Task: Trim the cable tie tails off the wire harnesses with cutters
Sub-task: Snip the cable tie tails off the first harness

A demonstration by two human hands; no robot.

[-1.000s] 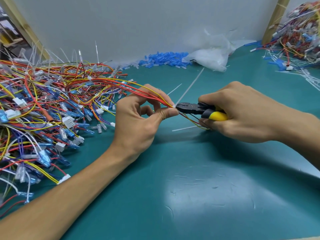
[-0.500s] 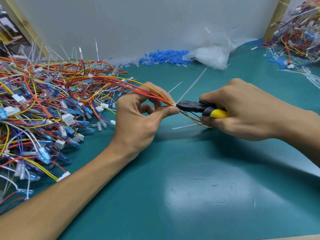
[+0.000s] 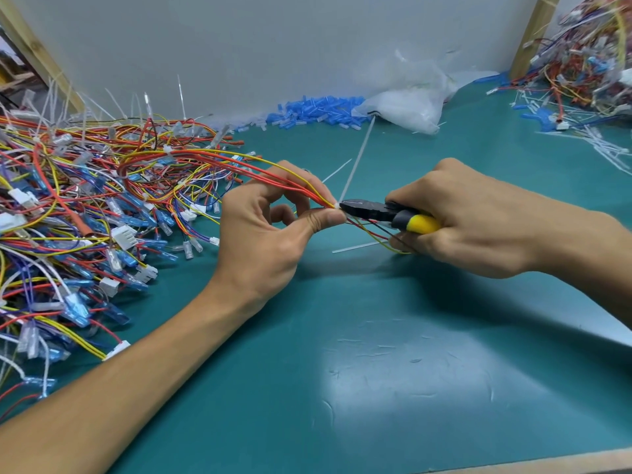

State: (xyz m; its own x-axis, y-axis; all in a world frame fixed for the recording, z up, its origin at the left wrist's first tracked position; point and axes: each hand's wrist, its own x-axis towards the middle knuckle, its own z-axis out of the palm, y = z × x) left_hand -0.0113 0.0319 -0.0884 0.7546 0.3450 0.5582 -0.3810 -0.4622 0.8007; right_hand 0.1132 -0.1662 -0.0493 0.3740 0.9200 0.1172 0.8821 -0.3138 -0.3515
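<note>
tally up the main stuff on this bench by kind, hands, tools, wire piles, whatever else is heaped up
hands: 2, left hand, right hand
cutters: 1
held harness: 1
harness piles: 2, left pile, far right pile
plastic bag: 1
blue sleeve heap: 1
total: 8
</note>
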